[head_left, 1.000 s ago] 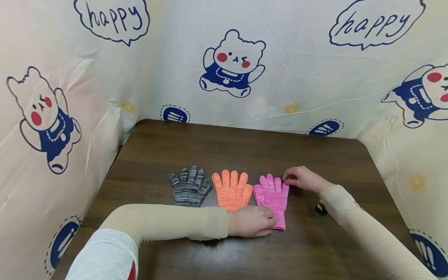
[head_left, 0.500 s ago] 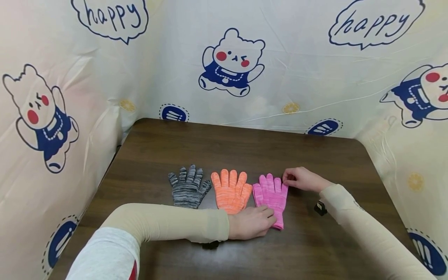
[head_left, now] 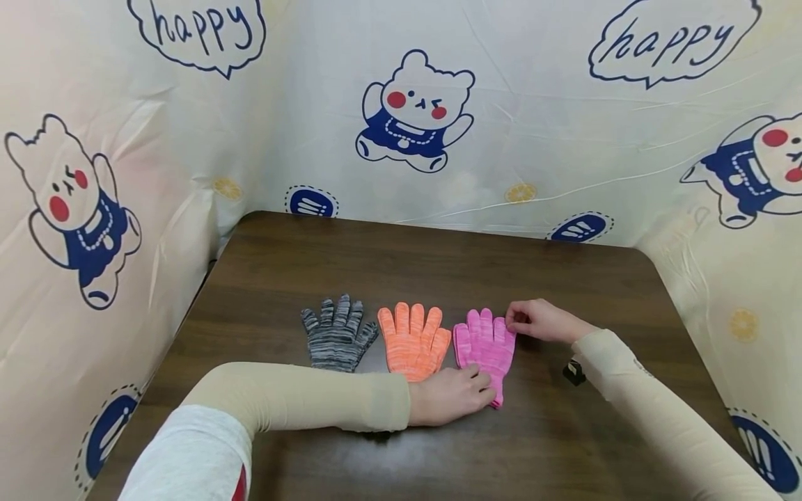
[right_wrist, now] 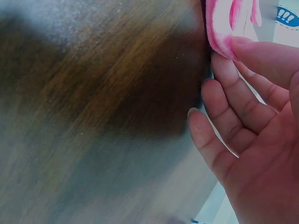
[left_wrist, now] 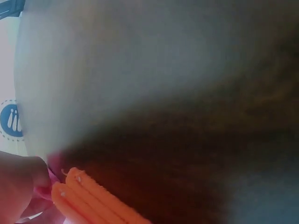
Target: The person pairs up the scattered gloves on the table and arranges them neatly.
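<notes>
In the head view a pink knit glove (head_left: 487, 344) lies flat on the table, fingers pointing away from me. My left hand (head_left: 452, 396) pinches its cuff end and covers part of it. My right hand (head_left: 545, 320) holds the tip of the glove's rightmost finger. The right wrist view shows that pink fingertip (right_wrist: 220, 32) between thumb and index finger, with the other fingers (right_wrist: 208, 133) loosely bent below. An orange glove (head_left: 413, 341) lies just left of the pink one, its cuff hidden by my left hand and wrist. Farther left is a grey-black striped glove (head_left: 340, 341), its lower end behind my left forearm.
The brown wooden table (head_left: 438, 271) extends behind and in front of the row of gloves. White printed cloth (head_left: 539, 104) hangs around its back and sides. A small black device (head_left: 573, 372) sits under my right wrist.
The pink glove's cuff has shifted slightly left and away from me, and its fingers slightly right over the last half second. My left hand moved a little with it; my right hand stays in place.
</notes>
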Demonstrator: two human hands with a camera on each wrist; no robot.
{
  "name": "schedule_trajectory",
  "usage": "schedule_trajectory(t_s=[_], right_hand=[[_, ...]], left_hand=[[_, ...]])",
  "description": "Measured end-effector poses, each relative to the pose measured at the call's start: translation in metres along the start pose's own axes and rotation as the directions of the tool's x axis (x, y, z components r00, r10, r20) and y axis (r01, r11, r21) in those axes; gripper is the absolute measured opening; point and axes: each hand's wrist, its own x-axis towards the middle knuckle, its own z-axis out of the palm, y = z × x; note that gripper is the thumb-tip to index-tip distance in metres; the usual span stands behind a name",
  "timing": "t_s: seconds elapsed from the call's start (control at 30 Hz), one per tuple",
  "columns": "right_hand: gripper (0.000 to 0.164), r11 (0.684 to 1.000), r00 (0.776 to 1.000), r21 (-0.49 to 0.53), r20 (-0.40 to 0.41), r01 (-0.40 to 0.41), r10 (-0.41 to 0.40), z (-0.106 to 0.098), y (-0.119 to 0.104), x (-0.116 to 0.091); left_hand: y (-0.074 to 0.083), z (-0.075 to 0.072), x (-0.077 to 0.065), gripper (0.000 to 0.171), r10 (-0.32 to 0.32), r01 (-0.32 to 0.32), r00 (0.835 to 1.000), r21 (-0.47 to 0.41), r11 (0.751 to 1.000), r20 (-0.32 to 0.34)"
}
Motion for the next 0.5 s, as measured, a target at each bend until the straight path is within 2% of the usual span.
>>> schedule_trajectory(t_s=[0.13,0.33,0.5], right_hand=[[0.006,1.000,1.000,-0.002,0.002,0.006,-0.006,-0.0003,0.0008,-0.0006],[0.009,0.999,0.999,0.018,-0.021,0.031,-0.030,0.0027,0.0002,0.0002],[0.022,1.000,0.998,0.022,-0.065,0.019,-0.018,0.0060,0.0007,0.0035]], left_hand=[[0.0004,0.0012,-0.0001,0.013,-0.008,0.008,1.000,-0.020,1.000,-0.004],[-0.0011,-0.0010,0.0013,0.019,0.001,0.001,0.999,-0.068,0.998,0.032],[-0.0019,-0.0008,0.0021,0.018,0.011,-0.008,0.999,-0.080,0.997,0.035]])
